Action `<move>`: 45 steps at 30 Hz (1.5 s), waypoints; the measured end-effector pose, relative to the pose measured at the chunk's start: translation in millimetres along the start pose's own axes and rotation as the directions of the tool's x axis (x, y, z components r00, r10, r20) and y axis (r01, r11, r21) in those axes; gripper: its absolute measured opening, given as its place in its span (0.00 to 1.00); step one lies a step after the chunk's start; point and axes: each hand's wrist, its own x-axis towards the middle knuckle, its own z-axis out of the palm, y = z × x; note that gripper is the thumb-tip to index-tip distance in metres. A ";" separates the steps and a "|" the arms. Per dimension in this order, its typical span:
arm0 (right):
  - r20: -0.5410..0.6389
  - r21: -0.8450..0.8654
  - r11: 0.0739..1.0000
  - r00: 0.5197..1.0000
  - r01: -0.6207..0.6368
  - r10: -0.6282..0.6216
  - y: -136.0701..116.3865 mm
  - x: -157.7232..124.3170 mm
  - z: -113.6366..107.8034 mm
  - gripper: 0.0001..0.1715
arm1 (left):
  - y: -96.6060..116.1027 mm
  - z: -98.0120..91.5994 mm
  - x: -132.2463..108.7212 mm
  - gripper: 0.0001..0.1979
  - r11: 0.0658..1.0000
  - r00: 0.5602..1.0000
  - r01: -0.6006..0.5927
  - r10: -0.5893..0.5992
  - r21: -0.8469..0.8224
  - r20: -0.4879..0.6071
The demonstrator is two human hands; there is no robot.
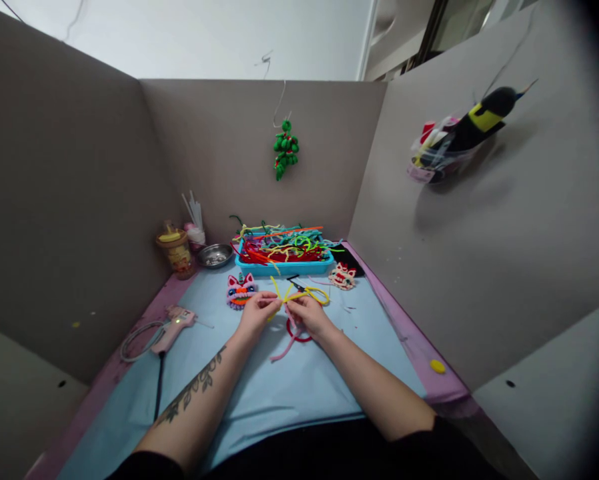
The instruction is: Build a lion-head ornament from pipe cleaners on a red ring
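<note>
Both my hands meet over the light blue table cover (279,393). My left hand (256,315) pinches one end of a yellow pipe cleaner (307,292), and my right hand (308,316) pinches the same pipe cleaner close beside it. The yellow strand loops up and out to the right of my fingers. Under my right hand lie a red ring (299,335) and a pink pipe cleaner (282,351). A small pair of black pliers (296,285) lies just beyond my fingers.
A blue tray (284,268) heaped with coloured pipe cleaners stands at the back. Two small lion-head crafts (240,291) (343,275) flank it. A pink glue gun (175,325) with cable lies left, near a metal bowl (216,255) and a cup (178,252). Grey partitions enclose the table.
</note>
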 end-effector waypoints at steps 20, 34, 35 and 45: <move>-0.042 -0.008 1.000 0.999 0.007 -0.007 2.1 -0.3 2.6 0.13 | -3.4 -0.8 2.2 0.25 0.999 0.998 -0.038 0.037 -0.011 -0.053; -0.113 -0.008 0.996 0.989 0.094 -0.095 1.4 4.0 -1.0 0.15 | -4.5 -4.3 5.1 0.27 0.999 0.999 -0.031 0.032 0.021 -0.035; -0.129 -0.003 0.995 0.986 0.102 -0.101 1.7 4.3 -1.2 0.15 | -4.0 -4.4 5.1 0.27 0.999 0.999 -0.026 0.027 0.020 -0.028; -0.001 -0.020 0.994 0.994 0.111 -0.111 -1.8 -0.6 2.3 0.11 | -6.3 -5.5 6.4 0.28 0.999 0.999 -0.032 0.031 -0.014 -0.033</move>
